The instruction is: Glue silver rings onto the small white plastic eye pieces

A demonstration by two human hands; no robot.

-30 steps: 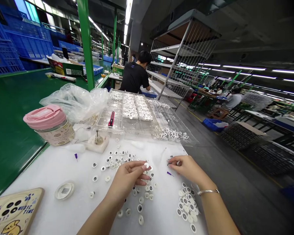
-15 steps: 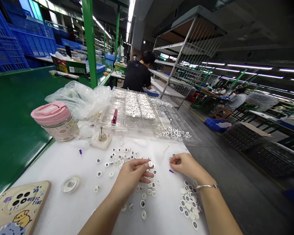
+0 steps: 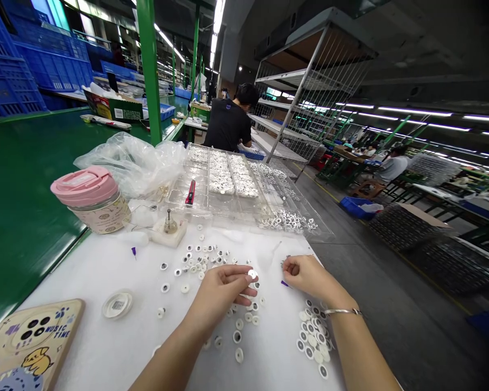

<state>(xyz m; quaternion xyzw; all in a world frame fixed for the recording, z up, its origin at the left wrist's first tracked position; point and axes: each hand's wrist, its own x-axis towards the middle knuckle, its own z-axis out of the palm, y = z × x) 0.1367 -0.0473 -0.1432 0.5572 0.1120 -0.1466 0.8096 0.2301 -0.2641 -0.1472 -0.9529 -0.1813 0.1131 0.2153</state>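
My left hand [image 3: 227, 285] pinches a small round white disc [image 3: 252, 274] between thumb and fingertips, a little above the white work surface [image 3: 155, 353]. To its right, my right hand [image 3: 303, 273] rests low over the surface with its fingers drawn together; whatever they hold is hidden. Beside those fingertips lie tiny dark parts [image 3: 284, 259] and a purple needle tip [image 3: 284, 283]. Loose white discs with dark centres [image 3: 237, 336] are scattered around and beneath my left hand. A denser heap of similar discs [image 3: 315, 334] lies by my right wrist.
A clear compartment tray [image 3: 220, 209] of white and metal parts stands behind, with a red cutter [image 3: 190, 192] on it. At left are a pink-lidded cup [image 3: 92, 198], a plastic bag [image 3: 130, 163], a small bottle [image 3: 170, 224], a round lid [image 3: 117, 304] and a phone [image 3: 28, 342].
My left hand, with the white disc, has shifted very slightly to the right. My right hand stays nearly in place, now covering more of the purple needle tip.
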